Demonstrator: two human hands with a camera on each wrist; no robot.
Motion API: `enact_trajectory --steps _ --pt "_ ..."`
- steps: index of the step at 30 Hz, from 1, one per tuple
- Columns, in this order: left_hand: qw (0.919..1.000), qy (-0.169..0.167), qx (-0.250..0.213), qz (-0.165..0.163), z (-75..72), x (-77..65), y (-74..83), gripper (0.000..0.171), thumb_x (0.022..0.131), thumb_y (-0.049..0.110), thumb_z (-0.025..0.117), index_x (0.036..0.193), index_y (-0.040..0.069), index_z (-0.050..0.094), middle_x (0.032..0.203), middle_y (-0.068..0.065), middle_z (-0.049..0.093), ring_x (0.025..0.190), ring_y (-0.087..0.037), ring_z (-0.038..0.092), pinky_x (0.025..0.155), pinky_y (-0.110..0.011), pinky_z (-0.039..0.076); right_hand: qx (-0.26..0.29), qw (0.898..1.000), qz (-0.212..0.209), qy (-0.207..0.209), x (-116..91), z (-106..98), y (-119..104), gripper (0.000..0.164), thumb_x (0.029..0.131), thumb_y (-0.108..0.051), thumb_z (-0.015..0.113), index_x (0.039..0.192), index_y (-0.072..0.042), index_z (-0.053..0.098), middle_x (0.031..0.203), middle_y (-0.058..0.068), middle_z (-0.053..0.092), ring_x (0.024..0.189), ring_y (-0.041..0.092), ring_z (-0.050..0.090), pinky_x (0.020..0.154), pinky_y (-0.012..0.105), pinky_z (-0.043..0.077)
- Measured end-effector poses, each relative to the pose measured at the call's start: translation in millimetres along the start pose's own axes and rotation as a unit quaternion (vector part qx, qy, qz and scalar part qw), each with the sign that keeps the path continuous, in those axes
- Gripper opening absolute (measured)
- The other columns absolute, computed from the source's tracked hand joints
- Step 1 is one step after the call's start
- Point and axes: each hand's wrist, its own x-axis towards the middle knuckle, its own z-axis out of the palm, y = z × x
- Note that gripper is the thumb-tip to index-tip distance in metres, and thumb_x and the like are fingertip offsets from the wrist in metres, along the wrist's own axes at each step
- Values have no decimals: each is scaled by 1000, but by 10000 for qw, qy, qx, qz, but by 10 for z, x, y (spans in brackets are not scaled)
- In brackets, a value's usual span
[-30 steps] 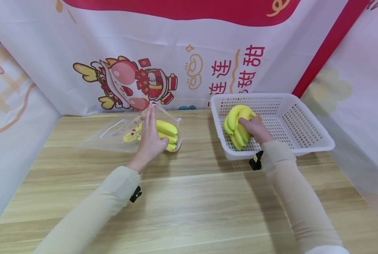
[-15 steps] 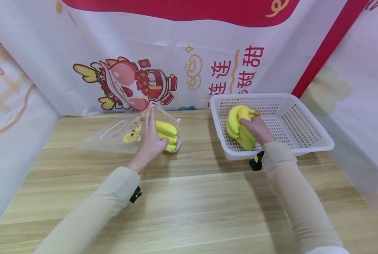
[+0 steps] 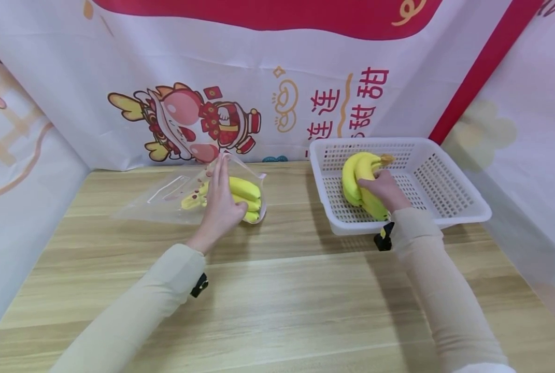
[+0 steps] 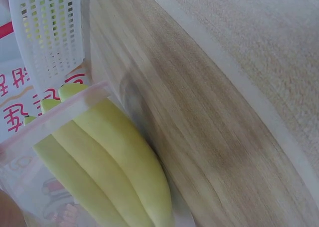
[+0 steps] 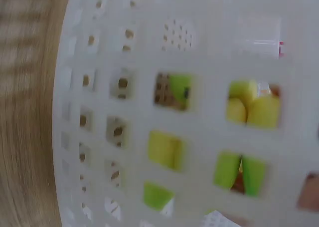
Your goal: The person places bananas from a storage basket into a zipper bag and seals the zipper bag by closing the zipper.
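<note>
In the head view, a clear zip bag (image 3: 151, 203) lies on its side on the table, its mouth toward the right. Inside it is a bunch of yellow bananas (image 3: 245, 187), also close up in the left wrist view beneath the bag's rim (image 4: 55, 116). My left hand (image 3: 220, 204) is at the bag's mouth, fingers straight and upright, thumb spread to the right. My right hand (image 3: 385, 189) reaches into a white basket (image 3: 466, 191) and grips a second banana bunch (image 3: 351, 178) there, thumb on top; its other fingers are mostly hidden.
The slotted basket wall (image 5: 209, 52) fills the right wrist view, with bits of banana showing through. A wood-grain table (image 3: 277, 305) spreads in front of the bag and basket. Printed cloth (image 3: 277, 46) hangs behind and at both sides.
My right hand has turned the banana bunch inside the basket and shifted it slightly right; its stem end now points toward the back right. The left hand and bag look the same.
</note>
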Motion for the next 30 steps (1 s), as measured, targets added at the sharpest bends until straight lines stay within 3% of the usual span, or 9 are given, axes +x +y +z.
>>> enact_trajectory --steps 8,13,17,21,23,27,30 --pt "10000 -10 28 -31 3 -1 -6 108 69 -4 64 155 13 1 163 -2 -8 150 -31 2 119 -59 10 -598 9970 48 -497 -14 12 -29 76 92 -47 50 145 -2 20 144 24 34 126 34 38 110 51 34" --pt "10000 -24 37 -57 -3 -7 -1 108 69 -3 64 155 13 0 163 -3 -8 150 -31 1 119 -59 10 -706 9952 -175 -660 6 33 -25 74 93 -50 46 141 0 21 140 26 35 120 32 40 103 46 39" --pt "10000 -26 51 -68 -6 -7 1 107 69 -3 64 155 12 1 163 -4 -7 150 -31 2 119 -59 10 -660 9944 -186 -801 22 14 -8 79 94 -57 39 144 0 18 140 25 34 120 32 40 101 45 39" --pt "9999 -40 73 -79 -8 -5 3 108 69 -2 64 155 13 0 163 -4 -7 150 -31 2 119 -59 9 -496 9936 -111 -1008 35 -37 21 85 95 -63 24 151 -2 7 150 26 25 134 39 32 113 53 29" --pt "9999 -50 77 -84 -8 -3 4 108 69 -2 64 155 14 0 163 -3 -8 150 -31 1 119 -59 9 -501 9931 -60 -1062 36 -63 32 85 95 -63 20 152 -1 9 150 26 26 136 40 31 114 55 27" --pt "9999 -73 85 -83 -7 0 5 108 69 -2 63 155 14 0 163 -2 -8 150 -31 1 119 -59 9 -481 9916 93 -1201 33 -108 63 83 94 -65 23 146 -1 28 146 24 35 131 38 38 109 54 33" --pt "9999 -86 83 -84 -6 1 8 107 70 -3 63 155 14 0 163 -2 -8 150 -31 1 119 -59 9 -406 9879 351 -1454 25 -139 93 93 88 -74 27 149 -3 25 148 27 30 133 41 35 108 55 35"
